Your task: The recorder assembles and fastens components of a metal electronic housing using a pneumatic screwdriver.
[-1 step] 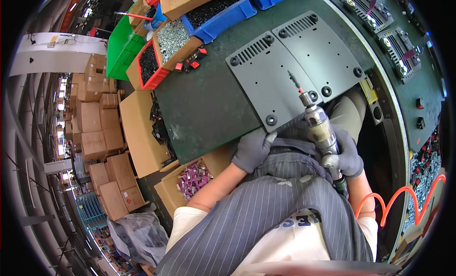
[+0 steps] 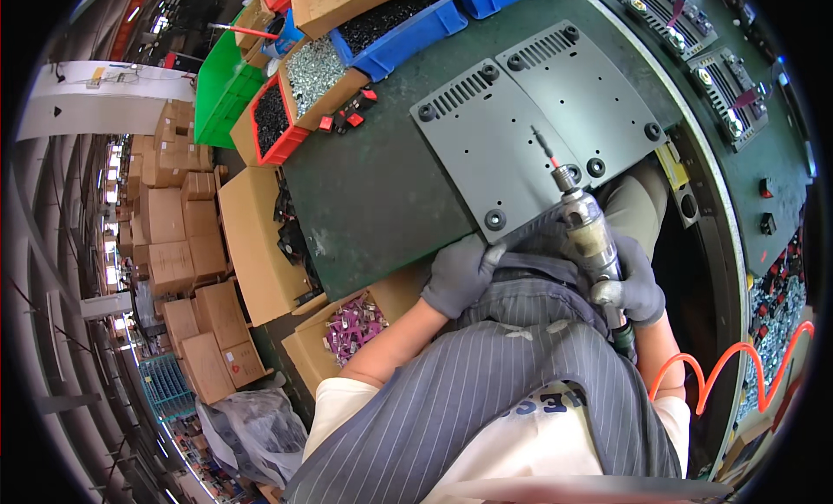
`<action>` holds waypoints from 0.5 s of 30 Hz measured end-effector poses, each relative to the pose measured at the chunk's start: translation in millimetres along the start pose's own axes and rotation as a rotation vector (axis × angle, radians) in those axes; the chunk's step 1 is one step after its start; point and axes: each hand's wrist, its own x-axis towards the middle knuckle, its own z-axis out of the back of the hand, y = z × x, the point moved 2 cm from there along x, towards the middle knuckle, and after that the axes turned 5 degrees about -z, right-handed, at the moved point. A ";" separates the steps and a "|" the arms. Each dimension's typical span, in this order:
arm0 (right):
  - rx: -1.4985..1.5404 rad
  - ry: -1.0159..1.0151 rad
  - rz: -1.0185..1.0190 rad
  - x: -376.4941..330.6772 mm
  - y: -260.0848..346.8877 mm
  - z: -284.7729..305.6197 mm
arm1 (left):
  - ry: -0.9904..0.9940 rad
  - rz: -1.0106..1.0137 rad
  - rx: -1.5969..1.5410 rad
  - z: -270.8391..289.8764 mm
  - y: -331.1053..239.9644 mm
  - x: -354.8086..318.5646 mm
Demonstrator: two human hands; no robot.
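In my right hand (image 2: pixel 635 283), gloved in grey, is a pneumatic screwdriver (image 2: pixel 592 235). Its bit points up and away over the near part of a grey metal panel (image 2: pixel 486 148), seemingly above the surface. A second grey metal panel (image 2: pixel 599 96) lies against the first one's right side. Both have slots at the far edge and round black feet near their corners. Close by the first panel's near left corner is my left hand (image 2: pixel 458 274), also gloved and closed. Its fingertips are hidden, so I cannot tell whether it grips the panel edge.
Bins of small parts, including a blue bin (image 2: pixel 403 35) and a red bin (image 2: pixel 279 122), stand at the far left. Small black-and-red parts (image 2: pixel 350 115) lie beside them. An orange coiled hose (image 2: pixel 703 374) hangs at right. An open carton (image 2: pixel 317 339) holds purple pieces.
My right hand and the screwdriver have shifted very slightly to the right. The panels and my left hand stay almost where they were.
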 end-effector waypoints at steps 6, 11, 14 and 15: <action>0.086 -0.160 0.030 -18.6 10.6 10.5 | -0.234 -0.383 0.216 110.0 -59.9 56.6; 0.077 -0.207 -0.033 -35.9 25.9 16.5 | -0.071 -0.422 0.458 142.7 -86.4 114.2; 0.008 -0.201 0.041 -43.2 31.8 15.8 | 0.128 -0.440 0.511 124.0 -100.3 123.0; 0.016 -0.206 0.041 -45.9 33.3 16.4 | 0.191 -0.422 0.558 115.2 -106.1 118.5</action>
